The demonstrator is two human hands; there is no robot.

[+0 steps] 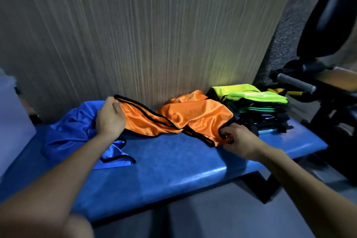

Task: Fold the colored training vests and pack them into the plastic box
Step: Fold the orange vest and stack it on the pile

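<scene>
The wall [135, 35] with its fine vertical grain rises straight off the far edge of the bench [164, 170], and that blue padded bench runs across in front of you from the near left corner to the right end. At the left edge of view stands a pale translucent plastic box [11, 114], blurred, so you cannot tell what it holds. On the right, past the bench's end, sits dark exercise equipment [328, 44] with a grey padded bar.

A crumpled blue vest [71, 131] lies at the bench's left end, its black-trimmed strap trailing toward the near edge. The orange vest [193, 118] stretches across the middle of the bench near the far edge, bunched and twisted, black trim along its openings. Beside it, at the right end, a stack of folded vests [264, 110] sits with neon yellow and green ones on top and darker ones below.

Your left hand [110, 118] grips the orange vest's left end, fingers curled round the trimmed edge, above the blue vest. Your right hand [237, 139] pinches the orange vest's right end at its black trim, just beside the folded stack.
</scene>
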